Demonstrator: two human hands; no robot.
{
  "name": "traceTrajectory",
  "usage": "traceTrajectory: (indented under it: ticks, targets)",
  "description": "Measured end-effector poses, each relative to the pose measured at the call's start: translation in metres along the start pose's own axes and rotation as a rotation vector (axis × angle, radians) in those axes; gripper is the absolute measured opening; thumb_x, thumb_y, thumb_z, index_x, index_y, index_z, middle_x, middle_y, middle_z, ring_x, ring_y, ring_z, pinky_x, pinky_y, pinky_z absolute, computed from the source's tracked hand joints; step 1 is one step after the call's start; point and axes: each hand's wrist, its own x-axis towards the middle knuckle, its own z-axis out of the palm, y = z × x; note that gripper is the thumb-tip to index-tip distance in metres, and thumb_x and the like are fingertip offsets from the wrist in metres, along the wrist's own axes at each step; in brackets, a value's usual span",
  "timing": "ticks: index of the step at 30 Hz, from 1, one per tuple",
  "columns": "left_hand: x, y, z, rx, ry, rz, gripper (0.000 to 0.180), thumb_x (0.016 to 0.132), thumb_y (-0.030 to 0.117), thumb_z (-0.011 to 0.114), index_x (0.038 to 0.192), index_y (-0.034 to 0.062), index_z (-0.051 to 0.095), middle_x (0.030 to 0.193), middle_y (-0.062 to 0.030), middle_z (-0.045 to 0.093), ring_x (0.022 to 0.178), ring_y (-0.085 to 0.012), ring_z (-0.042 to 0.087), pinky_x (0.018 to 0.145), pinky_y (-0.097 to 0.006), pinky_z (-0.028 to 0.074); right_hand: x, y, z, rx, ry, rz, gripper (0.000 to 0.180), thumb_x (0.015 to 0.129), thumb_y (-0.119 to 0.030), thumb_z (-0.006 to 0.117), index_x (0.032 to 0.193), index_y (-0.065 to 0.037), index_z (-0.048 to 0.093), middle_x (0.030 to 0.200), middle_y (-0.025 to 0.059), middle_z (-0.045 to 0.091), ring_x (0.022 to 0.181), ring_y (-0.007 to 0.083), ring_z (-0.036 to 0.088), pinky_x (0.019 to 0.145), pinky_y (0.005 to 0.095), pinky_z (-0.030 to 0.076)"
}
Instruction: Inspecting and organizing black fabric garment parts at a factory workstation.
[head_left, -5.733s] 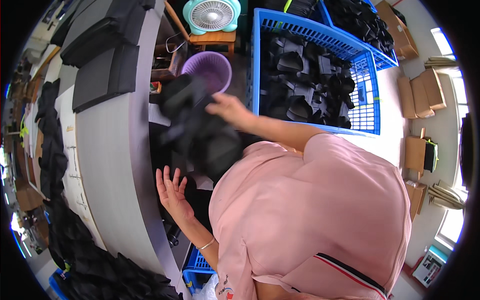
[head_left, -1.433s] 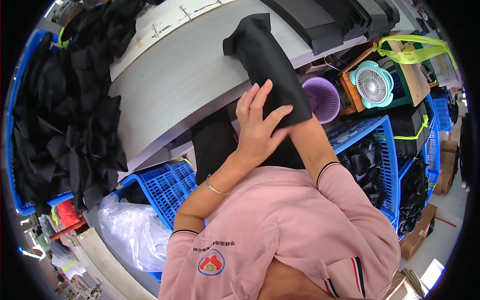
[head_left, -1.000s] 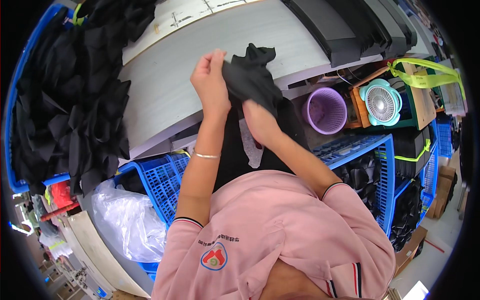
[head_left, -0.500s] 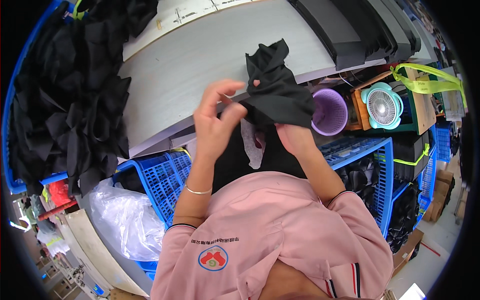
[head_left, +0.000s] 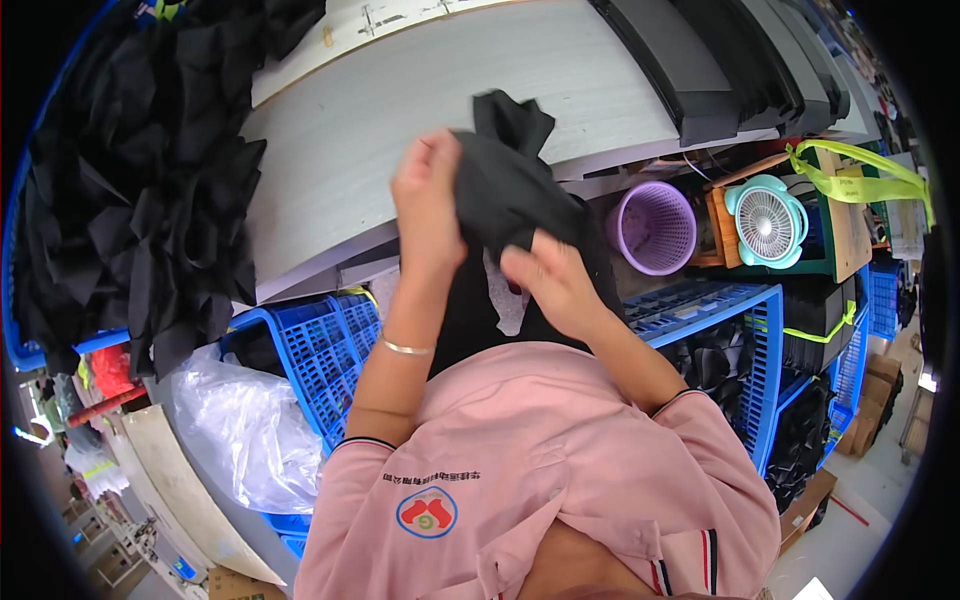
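Observation:
A piece of black fabric (head_left: 508, 185) hangs between my two hands above the near edge of the grey table (head_left: 345, 165). My left hand (head_left: 428, 195) is closed on its left edge, the fingers curled over the cloth. Lower down, my right hand (head_left: 555, 283) pinches the bottom edge of the same cloth, its fingers slightly blurred. The fabric's far end bunches up over the tabletop. Below the cloth, a greyish patch of material (head_left: 507, 305) lies against my dark lap.
Black cloth pieces (head_left: 130, 180) fill a blue crate at the left. Stacked black panels (head_left: 700, 70) lie on the table's far right. A purple basket (head_left: 655, 228), a turquoise fan (head_left: 768, 222), blue crates (head_left: 315, 355) and a clear plastic bag (head_left: 250, 430) stand around me.
My left hand has gone from loose, bent fingers beside the cloth to gripping its edge. My right hand has come out from under the fabric and moved left onto its lower edge.

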Motion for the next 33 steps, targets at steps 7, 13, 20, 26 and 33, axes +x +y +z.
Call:
traceTrajectory:
  ticks: [7,13,20,26,33]
  targets:
    - [0.049,0.017,-0.028,-0.085,-0.072,0.201,0.014,0.099,0.016,0.066,0.101,0.0027,0.066,0.086,-0.0002,0.066,0.076,-0.0071,0.061,0.068,-0.023,0.051,-0.028,0.026,-0.015,0.699,-0.012,0.069,0.029,0.099,-0.013,0.058,0.125,0.001,0.058,0.119,0.0131,0.068,0.111,0.0205,0.064,0.101,0.0356,0.046]
    - [-0.002,0.011,0.013,0.229,-0.017,0.357,0.014,0.096,0.013,0.071,0.092,0.0001,0.069,0.082,0.0043,0.064,0.074,-0.0021,0.053,0.067,-0.018,0.043,0.010,0.022,-0.037,-0.166,0.568,-0.382,0.054,0.093,-0.019,0.069,0.138,0.001,0.047,0.157,0.0196,0.033,0.137,0.0294,0.045,0.111,0.0438,0.039]
    - [-0.054,0.010,0.009,0.309,-0.162,0.431,0.005,0.090,0.002,0.075,0.090,-0.0005,0.071,0.080,0.0020,0.067,0.070,-0.0024,0.055,0.062,-0.017,0.043,0.052,-0.003,-0.032,-0.331,0.747,-0.273,0.068,0.076,-0.002,0.073,0.139,-0.001,0.046,0.144,0.0245,0.048,0.117,0.0376,0.062,0.094,0.0415,0.052]
    - [-0.032,-0.009,-0.022,0.328,0.011,0.364,0.005,0.089,0.002,0.076,0.090,0.0001,0.071,0.078,0.0023,0.066,0.069,-0.0023,0.054,0.063,-0.017,0.043,0.013,0.028,-0.037,0.741,0.003,0.167,0.032,0.090,0.001,0.065,0.121,0.001,0.068,0.112,0.0081,0.071,0.095,0.0111,0.067,0.082,0.0250,0.054]
    - [-0.026,-0.016,-0.043,-0.302,-0.286,-0.412,0.028,0.104,0.027,0.057,0.102,0.0017,0.069,0.096,-0.0062,0.071,0.085,-0.0135,0.067,0.079,-0.028,0.054,0.011,-0.008,-0.021,0.903,-0.214,0.219,0.040,0.100,-0.037,0.064,0.111,0.001,0.067,0.104,0.0066,0.070,0.093,0.0121,0.066,0.081,0.0284,0.054]
